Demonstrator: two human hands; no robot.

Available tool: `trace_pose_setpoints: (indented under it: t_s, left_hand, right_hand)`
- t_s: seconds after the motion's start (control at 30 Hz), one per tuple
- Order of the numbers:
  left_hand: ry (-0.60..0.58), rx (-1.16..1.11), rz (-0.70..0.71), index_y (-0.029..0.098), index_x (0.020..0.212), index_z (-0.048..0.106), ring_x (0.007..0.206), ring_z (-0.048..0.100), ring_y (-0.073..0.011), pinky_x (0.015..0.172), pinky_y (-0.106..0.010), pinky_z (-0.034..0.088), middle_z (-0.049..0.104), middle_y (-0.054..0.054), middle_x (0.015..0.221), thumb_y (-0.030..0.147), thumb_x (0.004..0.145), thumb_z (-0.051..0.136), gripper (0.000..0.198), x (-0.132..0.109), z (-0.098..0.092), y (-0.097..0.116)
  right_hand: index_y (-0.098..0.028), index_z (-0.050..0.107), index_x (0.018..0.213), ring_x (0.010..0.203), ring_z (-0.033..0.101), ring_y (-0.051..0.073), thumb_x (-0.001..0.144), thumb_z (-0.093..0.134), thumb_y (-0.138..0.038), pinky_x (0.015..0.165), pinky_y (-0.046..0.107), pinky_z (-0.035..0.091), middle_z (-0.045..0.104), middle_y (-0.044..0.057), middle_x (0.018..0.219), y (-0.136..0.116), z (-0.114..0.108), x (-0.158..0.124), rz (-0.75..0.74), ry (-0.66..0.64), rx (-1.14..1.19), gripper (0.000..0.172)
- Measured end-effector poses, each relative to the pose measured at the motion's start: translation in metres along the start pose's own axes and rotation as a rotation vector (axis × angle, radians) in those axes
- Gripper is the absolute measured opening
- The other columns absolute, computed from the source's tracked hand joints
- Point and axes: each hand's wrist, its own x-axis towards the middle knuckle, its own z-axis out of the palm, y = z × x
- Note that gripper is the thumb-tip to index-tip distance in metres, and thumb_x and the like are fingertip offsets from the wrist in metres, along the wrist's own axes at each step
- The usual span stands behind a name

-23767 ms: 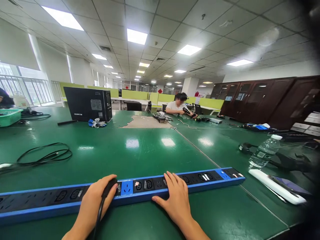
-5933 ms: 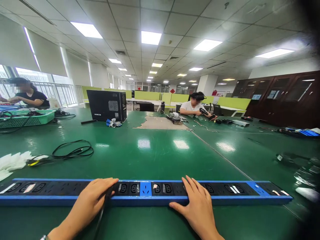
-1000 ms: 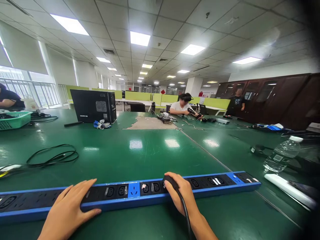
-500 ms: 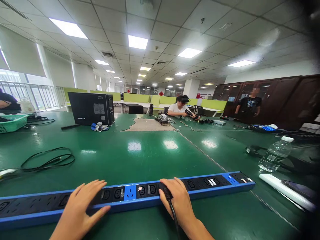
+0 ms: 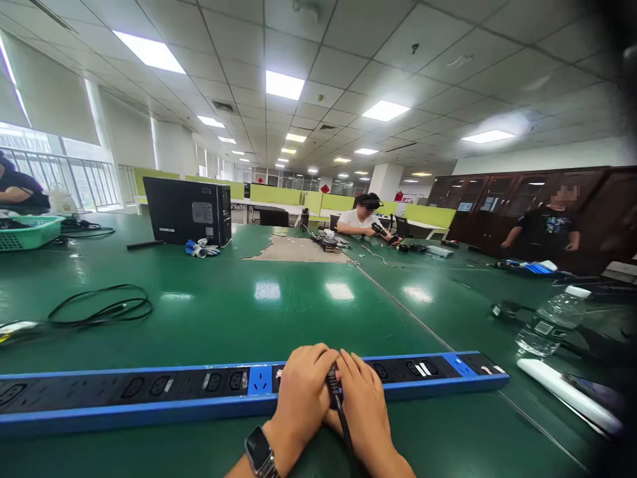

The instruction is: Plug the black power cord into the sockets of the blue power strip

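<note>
A long blue and black power strip point(image 5: 189, 385) lies across the table in front of me. Around a black power plug point(image 5: 332, 377) my two hands meet, right over the strip's sockets. Its cord runs down between them toward me. My right hand point(image 5: 362, 406) is closed on the plug's right side. From the other side my left hand point(image 5: 302, 392), with a watch on its wrist, has its fingers curled against the same plug. The plug's front end is hidden by the fingers, so I cannot tell how deep it sits in a socket.
On the green table point(image 5: 223, 318) lie a coiled black cable point(image 5: 107, 307), a water bottle point(image 5: 552, 322) and a white device point(image 5: 567, 392). Farther back stand a black computer case point(image 5: 186, 211) and a green basket point(image 5: 34, 232). A person point(image 5: 361, 219) sits across; another stands at right.
My left hand has moved right from above the strip, where it was open, to the plug beside my right hand. The person standing at right has shifted further right.
</note>
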Motion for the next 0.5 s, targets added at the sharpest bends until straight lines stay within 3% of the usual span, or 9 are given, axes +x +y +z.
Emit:
trace_pose_setpoints:
  t_s: [0.1, 0.17, 0.23, 0.3, 0.5]
  left_hand:
    - [0.176, -0.022, 0.001, 0.021, 0.119, 0.063, 0.105, 0.063, -0.0233, 0.093, -0.038, 0.049, 0.07, -0.008, 0.114, 0.022, 0.087, 0.055, 0.033, -0.012, -0.036, -0.025]
    - [0.212, -0.017, -0.162, 0.021, 0.115, 0.066, 0.105, 0.064, -0.0245, 0.094, -0.039, 0.049, 0.071, -0.008, 0.113, 0.034, 0.087, 0.058, 0.032, -0.023, -0.061, -0.048]
    - [0.142, -0.046, -0.332, 0.021, 0.116, 0.067, 0.099, 0.068, -0.0243, 0.09, -0.038, 0.053, 0.073, -0.007, 0.109, 0.044, 0.086, 0.058, 0.039, -0.034, -0.08, -0.069]
    - [0.004, -0.089, -0.405, 0.022, 0.118, 0.067, 0.096, 0.069, -0.0229, 0.088, -0.035, 0.054, 0.074, -0.005, 0.107, 0.047, 0.086, 0.056, 0.042, -0.042, -0.088, -0.082]
    - [-0.228, 0.049, -0.28, 0.028, 0.119, 0.067, 0.114, 0.062, -0.0245, 0.1, -0.04, 0.046, 0.069, -0.004, 0.121, 0.036, 0.085, 0.059, 0.036, -0.046, -0.081, -0.073]
  right_hand:
    - [-0.013, 0.056, 0.131, 0.128, 0.047, 0.038, 0.066, 0.072, -0.052, 0.106, 0.053, 0.033, 0.056, 0.015, 0.137, -0.001, -0.001, 0.0, 0.008, 0.01, 0.02, 0.078]
    - [-0.016, 0.056, 0.131, 0.128, 0.046, 0.039, 0.062, 0.074, -0.059, 0.105, 0.054, 0.033, 0.055, 0.015, 0.138, -0.002, -0.001, 0.0, 0.014, 0.009, 0.033, 0.084]
    - [-0.018, 0.056, 0.131, 0.128, 0.046, 0.039, 0.06, 0.075, -0.062, 0.106, 0.054, 0.033, 0.055, 0.014, 0.138, -0.002, -0.001, 0.0, 0.025, 0.006, 0.037, 0.086]
    - [-0.019, 0.056, 0.131, 0.129, 0.046, 0.039, 0.058, 0.076, -0.063, 0.106, 0.054, 0.033, 0.054, 0.014, 0.139, -0.003, 0.0, 0.0, 0.038, -0.002, 0.034, 0.087]
    - [-0.017, 0.056, 0.132, 0.129, 0.046, 0.039, 0.058, 0.076, -0.064, 0.106, 0.055, 0.033, 0.054, 0.015, 0.138, -0.001, 0.001, 0.001, 0.035, -0.011, 0.046, 0.09]
